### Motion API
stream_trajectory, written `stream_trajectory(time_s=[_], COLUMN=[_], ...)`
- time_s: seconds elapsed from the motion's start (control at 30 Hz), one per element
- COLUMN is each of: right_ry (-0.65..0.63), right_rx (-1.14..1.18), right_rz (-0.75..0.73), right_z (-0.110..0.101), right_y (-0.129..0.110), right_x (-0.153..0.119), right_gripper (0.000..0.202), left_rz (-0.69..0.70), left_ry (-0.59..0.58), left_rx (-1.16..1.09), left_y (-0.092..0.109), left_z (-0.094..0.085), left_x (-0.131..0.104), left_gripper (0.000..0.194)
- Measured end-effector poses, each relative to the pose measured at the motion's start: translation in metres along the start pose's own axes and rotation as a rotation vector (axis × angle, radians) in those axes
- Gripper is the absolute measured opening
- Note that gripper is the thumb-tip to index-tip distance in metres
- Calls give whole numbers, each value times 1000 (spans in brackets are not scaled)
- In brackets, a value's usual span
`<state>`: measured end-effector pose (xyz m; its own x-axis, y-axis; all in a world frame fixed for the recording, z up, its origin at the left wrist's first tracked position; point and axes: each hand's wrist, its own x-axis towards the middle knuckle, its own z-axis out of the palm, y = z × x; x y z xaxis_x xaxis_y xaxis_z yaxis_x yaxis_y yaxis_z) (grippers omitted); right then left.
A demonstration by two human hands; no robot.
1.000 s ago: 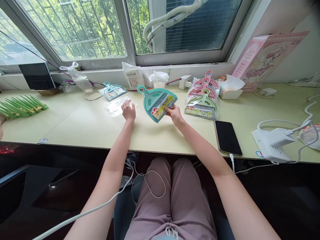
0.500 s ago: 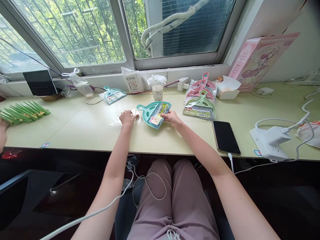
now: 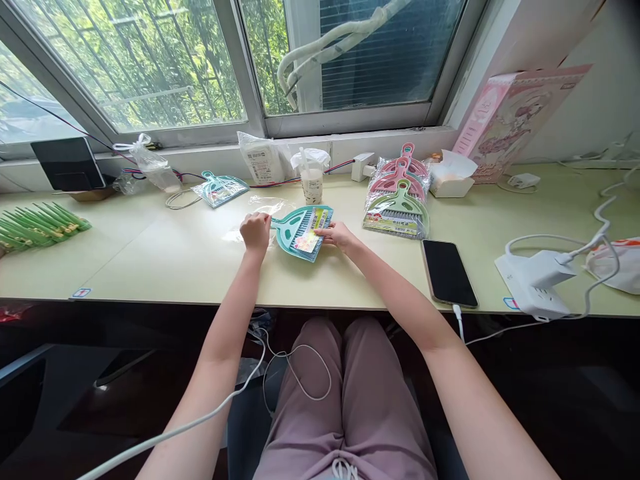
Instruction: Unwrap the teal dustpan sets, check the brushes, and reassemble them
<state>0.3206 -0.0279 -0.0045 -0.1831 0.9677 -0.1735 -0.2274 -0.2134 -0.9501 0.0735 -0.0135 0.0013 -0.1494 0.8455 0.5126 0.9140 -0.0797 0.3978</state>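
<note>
Cup (image 3: pixel 313 185) behind the teal dustpan (image 3: pixel 289 232), phone (image 3: pixel 449 273) to its right; it's between my left hand (image 3: pixel 255 233), gripping its handle, and right hand (image 3: pixel 338 236), pinching its wide edge.

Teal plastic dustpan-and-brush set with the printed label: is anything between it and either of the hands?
Nothing visible separates the teal plastic dustpan-and-brush set from the right hand, which grips its wide end. Thin clear plastic film lies about the left hand, by the set's handle; whether any comes between them cannot be made out.
</note>
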Motion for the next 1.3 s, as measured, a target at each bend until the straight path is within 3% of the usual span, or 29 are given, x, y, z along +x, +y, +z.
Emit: stream_trajectory(time_s=[0.2,0.33,0.43,0.53,0.6,0.63,0.7,0.77,0.83,0.97,1.1,1.3], right_ry=[-4,43,77,100,95,89,83,95,126,221,318,363], right_rx=[23,57,90,129,153,163,182,202,219,213,211,258], right_rz=[-60,-146,-184,-223,-250,-260,-269,-269,-272,-305,-345,-333], right_z=[8,15,19,21,22,23,24,25,25,24,24,27], right_y=[3,6,6,4,4,4,5,6,6,4,4,7], right_x=[-2,-5,-6,-7,-8,-8,-8,-8,-7,-7,-8,-9], right_gripper=[17,28,34,37,39,39,39,38,37,35,33,24], left_rz=[208,243,141,-121,-309,-376,-425,-352,-223,-85,-77,-116], left_ry=[-45,-61,172,492,561,499,204,-126,-296,-366,-432,-521], left_rx=[-290,-476,-532,-507,-595,-697,-966,-1187,-1301,-1321,-1324,-1346], left_y=[16,35,45,45,39,36,30,30,34,50,59,59], left_z=[1,1,-3,-8,-8,-7,-6,-4,-3,0,6,9], left_x=[-8,-18,-23,-18,-12,-8,-1,2,0,-11,-21,-22], left_gripper=[24,25,42,72,87,92,100,99,89,73,78,85])
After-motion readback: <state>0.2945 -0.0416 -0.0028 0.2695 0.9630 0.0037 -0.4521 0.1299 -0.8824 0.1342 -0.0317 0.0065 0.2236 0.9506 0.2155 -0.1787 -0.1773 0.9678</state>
